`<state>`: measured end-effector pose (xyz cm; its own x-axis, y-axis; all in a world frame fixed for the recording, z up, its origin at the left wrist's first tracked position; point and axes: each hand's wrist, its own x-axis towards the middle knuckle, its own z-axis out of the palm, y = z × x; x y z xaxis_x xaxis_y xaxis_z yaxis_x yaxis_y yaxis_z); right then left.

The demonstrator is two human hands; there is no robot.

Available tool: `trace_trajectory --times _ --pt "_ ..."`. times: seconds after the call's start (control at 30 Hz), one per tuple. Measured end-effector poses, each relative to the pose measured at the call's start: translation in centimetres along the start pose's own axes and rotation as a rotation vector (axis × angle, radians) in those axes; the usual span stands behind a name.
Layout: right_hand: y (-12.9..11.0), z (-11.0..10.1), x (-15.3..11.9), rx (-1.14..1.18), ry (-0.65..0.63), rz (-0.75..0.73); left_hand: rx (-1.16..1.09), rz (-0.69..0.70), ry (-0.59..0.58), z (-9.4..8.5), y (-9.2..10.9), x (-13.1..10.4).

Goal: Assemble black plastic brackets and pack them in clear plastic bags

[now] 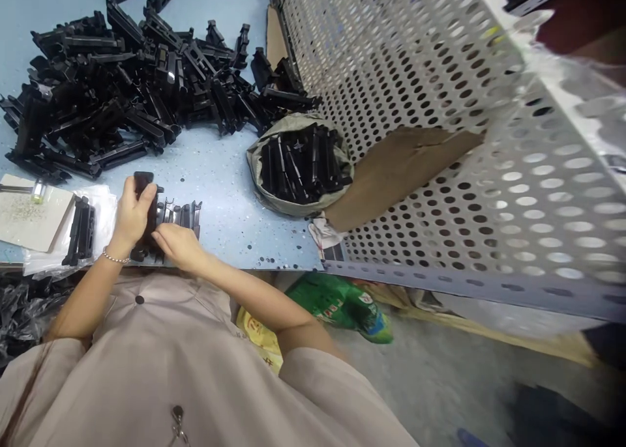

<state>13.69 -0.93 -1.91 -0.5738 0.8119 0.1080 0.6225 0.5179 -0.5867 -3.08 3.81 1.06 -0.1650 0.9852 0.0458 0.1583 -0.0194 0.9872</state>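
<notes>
- A pale blue speckled table (220, 173) fills the upper left.
- A perforated grey metal panel (440, 108) rises along the table's right edge.
- Brown cardboard (401, 167) leans against that panel.
- Grey floor (440, 382) lies below the table's near edge, evenly lit.

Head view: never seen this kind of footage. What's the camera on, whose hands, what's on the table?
The camera is worn on a person's head, looking down at their own two bare hands; there is no machine. The left hand, with a bead bracelet, grips one black moulded plastic part. The right hand rests on a row of similar black parts at the edge of the blue speckled table. Further back lies a large heap of the black parts, and a grey bag holds more. A white perforated metal panel stands to the right.
</notes>
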Motion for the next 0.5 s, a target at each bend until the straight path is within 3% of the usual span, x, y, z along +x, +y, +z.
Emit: trace_trajectory --times 0.1,0.17,0.23,0.33,0.4,0.5 --pt "0.8 -1.5 1.4 0.11 -0.048 0.062 0.306 0.014 0.084 -2.0 -1.2 0.9" --pt "1.4 -2.5 2.9 0.153 -0.032 0.065 0.462 -0.071 0.107 -2.8 -2.8 1.4" --pt "1.6 -2.5 4.4 0.17 -0.001 0.02 0.477 -0.14 0.092 -2.5 -4.6 1.3" --pt "1.6 -0.6 5.8 0.124 0.011 -0.097 0.394 -0.095 0.027 -1.1 -6.3 0.0" --pt "2.1 0.7 5.8 0.061 -0.007 -0.149 0.417 -0.013 -0.015 -1.4 -6.2 -1.4" --pt "3.6 1.5 4.8 -0.008 -0.066 -0.21 0.622 0.095 0.064 -4.9 -4.6 -3.5"
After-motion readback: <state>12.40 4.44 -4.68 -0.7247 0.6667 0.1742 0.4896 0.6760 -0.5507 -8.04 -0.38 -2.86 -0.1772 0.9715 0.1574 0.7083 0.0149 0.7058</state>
